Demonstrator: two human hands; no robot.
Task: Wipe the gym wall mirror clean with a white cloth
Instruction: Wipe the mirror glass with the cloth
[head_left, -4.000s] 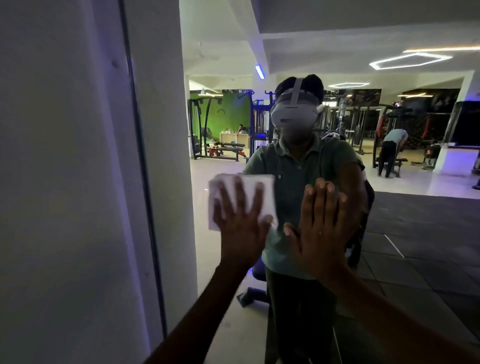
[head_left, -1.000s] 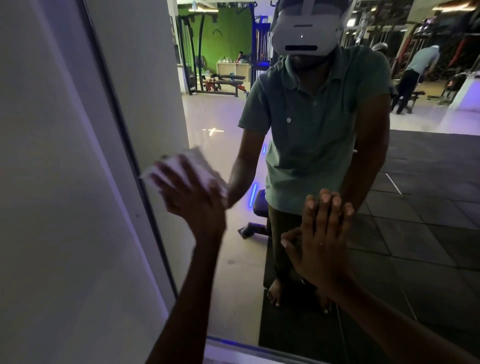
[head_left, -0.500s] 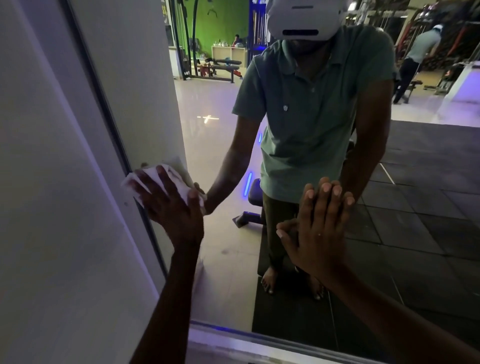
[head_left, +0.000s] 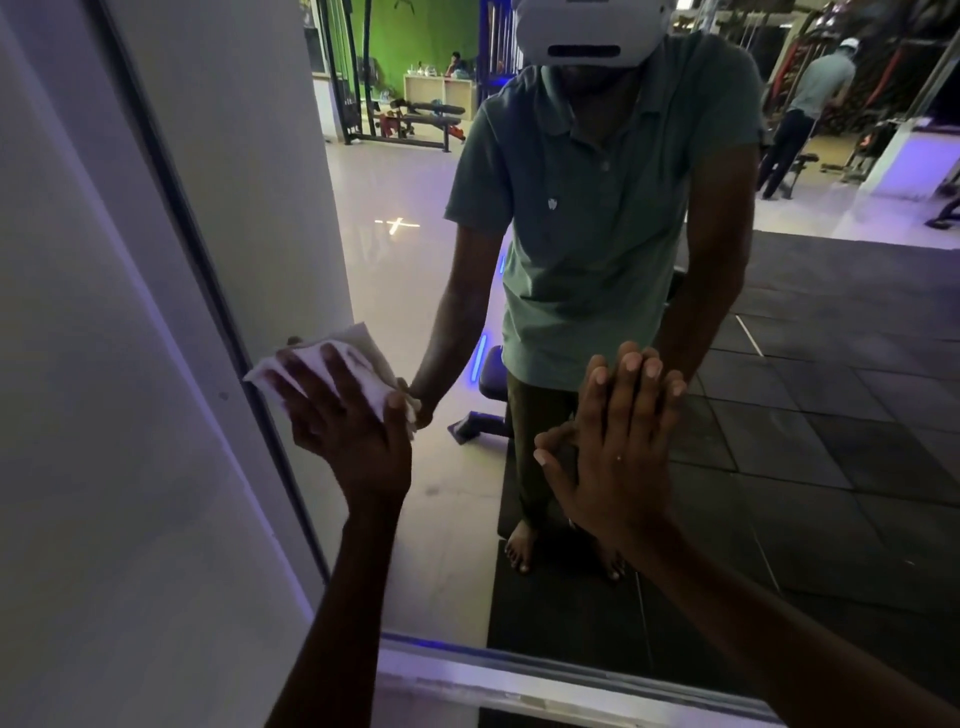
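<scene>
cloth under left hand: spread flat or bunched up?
Mostly flat. The white cloth lies against the mirror under the left hand's straight, spread fingers, one corner poking up. Fold count: cannot tell.

white wall (head_left: 104, 364), dim, seemingly violet-tinged light

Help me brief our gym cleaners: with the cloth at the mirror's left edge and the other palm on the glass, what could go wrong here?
1. The right hand lies bare and flat on the mirror, so it may leave fresh prints.
2. The left hand presses the white cloth right at the dark frame strip; the cloth could snag or pick up grime there.
3. Leaning on the glass with both hands probably loads it needlessly.
</scene>
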